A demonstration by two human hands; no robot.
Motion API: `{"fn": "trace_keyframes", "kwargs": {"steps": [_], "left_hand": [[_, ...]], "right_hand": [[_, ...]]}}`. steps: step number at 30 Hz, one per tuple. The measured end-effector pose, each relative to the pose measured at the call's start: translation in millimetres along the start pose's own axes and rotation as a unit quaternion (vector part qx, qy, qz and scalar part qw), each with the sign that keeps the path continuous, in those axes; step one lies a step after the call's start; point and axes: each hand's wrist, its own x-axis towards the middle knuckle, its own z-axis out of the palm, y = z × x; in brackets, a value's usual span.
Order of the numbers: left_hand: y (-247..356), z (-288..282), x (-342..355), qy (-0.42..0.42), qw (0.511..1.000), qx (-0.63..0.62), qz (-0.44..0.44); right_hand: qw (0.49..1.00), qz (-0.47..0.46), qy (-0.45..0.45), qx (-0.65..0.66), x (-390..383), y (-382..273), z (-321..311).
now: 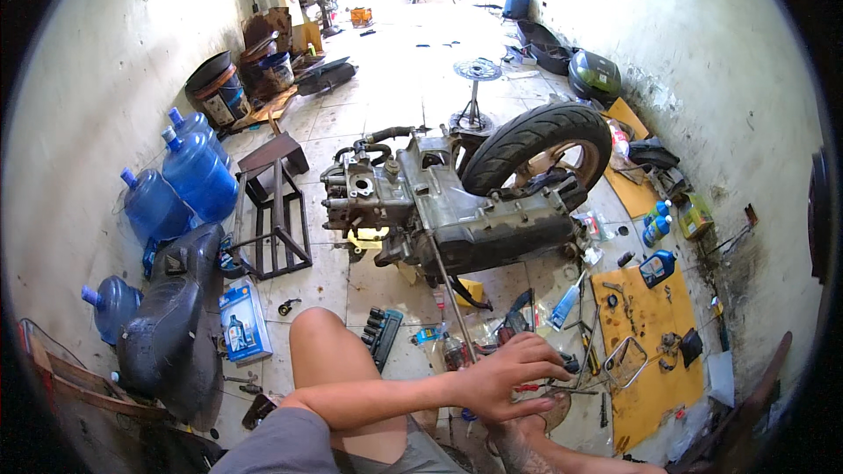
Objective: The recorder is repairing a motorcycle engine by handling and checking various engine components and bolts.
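Observation:
A scooter engine [430, 184] with its rear wheel [549, 149] still fitted stands in front of me on the tiled floor. A long thin metal rod [450, 285] slants from the engine's near side down to my left hand [509, 377]. That hand reaches across my bent knee with fingers stretched apart; whether its palm touches the rod is hidden. Just below it lies my right hand [524, 428], coming from the lower right, its fingers mostly covered. Something red, like a tool handle [527, 388], shows under my left fingers.
An orange board [654, 369] with small parts lies at right, near blue bottles [657, 268]. A black socket set [381, 333] sits by my knee. To the left are a scooter seat [176, 325], a metal frame stool [281, 219] and blue water jugs [198, 171]. Walls flank both sides.

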Motion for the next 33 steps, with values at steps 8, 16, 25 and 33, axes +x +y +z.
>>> {"fn": "trace_keyframes", "kwargs": {"steps": [8,16,25,33], "left_hand": [[-152.1,-83.7,-99.8,0.604,0.624,-0.09,-0.488],[-246.4,-104.8,-144.5,0.571,0.656,-0.305,-0.388],[-210.0,-102.7,-124.6,0.572,0.624,-0.277,-0.455],[-205.4,-98.8,-124.1,0.556,0.627,-0.293,-0.46]], "right_hand": [[0.98,0.174,-0.056,0.073,-2.5,-10.2,0.3],[0.98,0.187,-0.068,-0.002,-30.5,1.0,10.7],[0.987,0.152,-0.019,-0.056,-21.3,18.9,37.7],[0.958,0.088,-0.127,-0.243,-4.3,10.2,49.0]]}}
